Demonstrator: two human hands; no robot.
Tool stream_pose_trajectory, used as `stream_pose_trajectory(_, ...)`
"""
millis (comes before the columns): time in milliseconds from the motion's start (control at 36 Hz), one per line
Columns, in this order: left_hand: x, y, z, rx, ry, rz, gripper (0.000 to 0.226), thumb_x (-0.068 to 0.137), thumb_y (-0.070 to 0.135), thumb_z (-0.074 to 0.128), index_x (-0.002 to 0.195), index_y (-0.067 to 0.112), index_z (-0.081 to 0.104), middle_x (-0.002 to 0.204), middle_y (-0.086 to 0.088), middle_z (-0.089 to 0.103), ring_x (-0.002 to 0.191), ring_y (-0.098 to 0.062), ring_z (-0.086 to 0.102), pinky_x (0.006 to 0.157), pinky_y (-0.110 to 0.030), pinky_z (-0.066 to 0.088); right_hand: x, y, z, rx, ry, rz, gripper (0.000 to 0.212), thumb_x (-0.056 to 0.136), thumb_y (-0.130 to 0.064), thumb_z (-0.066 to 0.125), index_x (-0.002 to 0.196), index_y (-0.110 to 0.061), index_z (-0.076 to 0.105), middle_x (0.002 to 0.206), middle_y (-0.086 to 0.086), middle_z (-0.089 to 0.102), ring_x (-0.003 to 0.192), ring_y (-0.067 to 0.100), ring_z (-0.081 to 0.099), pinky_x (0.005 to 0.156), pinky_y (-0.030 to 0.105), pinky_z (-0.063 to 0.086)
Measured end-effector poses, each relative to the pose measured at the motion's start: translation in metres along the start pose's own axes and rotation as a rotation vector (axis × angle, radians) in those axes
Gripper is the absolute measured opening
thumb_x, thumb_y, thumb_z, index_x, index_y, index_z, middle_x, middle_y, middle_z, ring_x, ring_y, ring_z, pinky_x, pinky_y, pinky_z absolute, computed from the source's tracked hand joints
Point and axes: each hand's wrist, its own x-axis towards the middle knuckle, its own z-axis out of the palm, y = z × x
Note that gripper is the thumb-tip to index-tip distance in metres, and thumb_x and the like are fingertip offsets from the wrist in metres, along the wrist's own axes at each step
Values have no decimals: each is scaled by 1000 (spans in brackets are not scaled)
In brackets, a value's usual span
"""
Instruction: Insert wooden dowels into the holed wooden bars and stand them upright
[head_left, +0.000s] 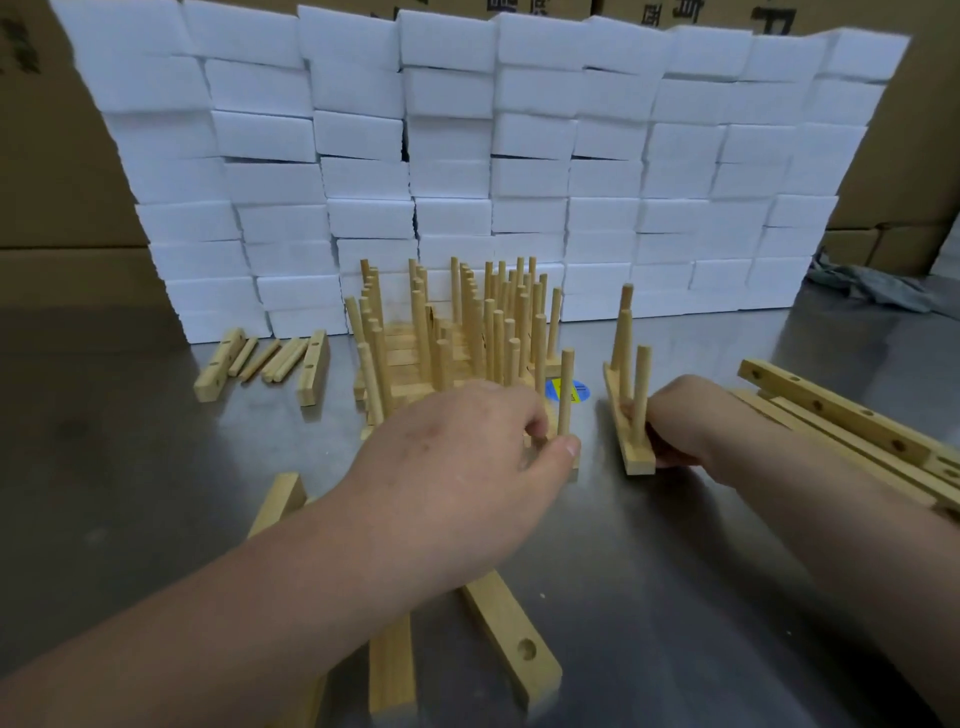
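Dowelled bars (457, 343) crowd the far surface; my left hand (467, 457) pinches one dowel (565, 395), right hand (675, 421) grips another bar (631, 441), several bars (514, 634) unfilled.

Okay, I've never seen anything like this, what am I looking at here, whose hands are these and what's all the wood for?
One picture, from a camera worn on a person's head, looking down at a metal table. No machine: bare hands. The left hand pinches an upright dowel. The right hand steadies a holed bar with dowels standing in it. Behind sits a cluster of finished bars. Empty bars lie nearest, loose pieces far left, white foam blocks stacked behind.
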Motion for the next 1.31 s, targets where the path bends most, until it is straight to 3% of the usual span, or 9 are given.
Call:
stream_pose_trajectory(111, 0, 0, 4, 20, -47, 19, 33, 81, 57, 28, 83, 34, 52, 78, 12, 52, 72, -2, 48, 60, -23, 42, 3, 1, 7, -132, 43, -63, 32, 87, -20, 53, 59, -6, 48, 48, 10, 51, 51, 26, 54, 55, 27, 43)
stream_pose_trajectory(306, 0, 1, 7, 27, -71, 26, 33, 84, 56, 28, 86, 34, 53, 81, 12, 52, 74, -3, 49, 67, -28, 48, 1, -2, 10, -334, 79, -135, 37, 83, -41, 55, 63, -11, 60, 56, 5, 50, 53, 19, 50, 50, 24, 38)
stream_pose_trajectory(472, 0, -1, 8, 40, -65, 28, 33, 85, 57, 28, 87, 34, 53, 81, 12, 51, 74, -3, 48, 68, -29, 47, 5, 7, 5, -286, 142, -241, 18, 86, -28, 54, 86, -16, 67, 77, 6, 64, 75, 25, 60, 65, 33, 50)
stream_pose_trajectory(694, 0, -1, 9, 44, -63, 54, 32, 86, 56, 28, 91, 36, 52, 80, 13, 50, 72, -3, 47, 63, -24, 45, 14, 9, 9, -220, 103, -213, 24, 89, -11, 48, 83, -11, 72, 82, 10, 69, 73, 26, 61, 63, 29, 49)
stream_pose_trajectory(750, 0, -1, 10, 41, -62, 58, 31, 87, 55, 29, 90, 36, 52, 79, 13, 49, 72, -3, 47, 62, -23, 44, 14, 9, 14, -213, 115, -262, 28, 89, -14, 47, 70, -21, 67, 77, 3, 67, 72, 22, 60, 65, 29, 51)
stream_pose_trajectory(806, 0, -1, 10, 42, -63, 56, 29, 87, 56, 29, 89, 37, 51, 79, 14, 49, 73, -2, 47, 63, -22, 44, 13, 9, 20, -253, 103, -281, 31, 90, -16, 44, 84, -29, 72, 85, 0, 68, 81, 24, 60, 76, 35, 53)
stream_pose_trajectory(972, 0, -2, 13, 55, -78, 49, 29, 88, 56, 30, 91, 36, 51, 79, 14, 49, 72, -1, 46, 61, -23, 43, 12, 7, 27, -306, -20, -348, 52, 88, -1, 34, 124, -30, 58, 116, 2, 60, 80, 14, 54, 64, 24, 42)
stream_pose_trajectory(1194, 1, -3, 15, 77, -88, 45, 30, 89, 56, 32, 94, 35, 53, 82, 13, 50, 75, -2, 46, 69, -30, 48, 5, 9, 26, -227, -169, -460, 47, 88, -3, 40, 120, -32, 59, 104, -5, 55, 87, 13, 53, 66, 22, 40)
stream_pose_trajectory(1306, 0, -3, 15, 71, -90, 53, 28, 90, 55, 32, 93, 35, 52, 81, 13, 49, 74, -3, 46, 68, -28, 47, 5, 13, 27, -172, -245, -524, 53, 85, -3, 43, 122, -38, 56, 122, 0, 58, 111, 20, 51, 83, 27, 34)
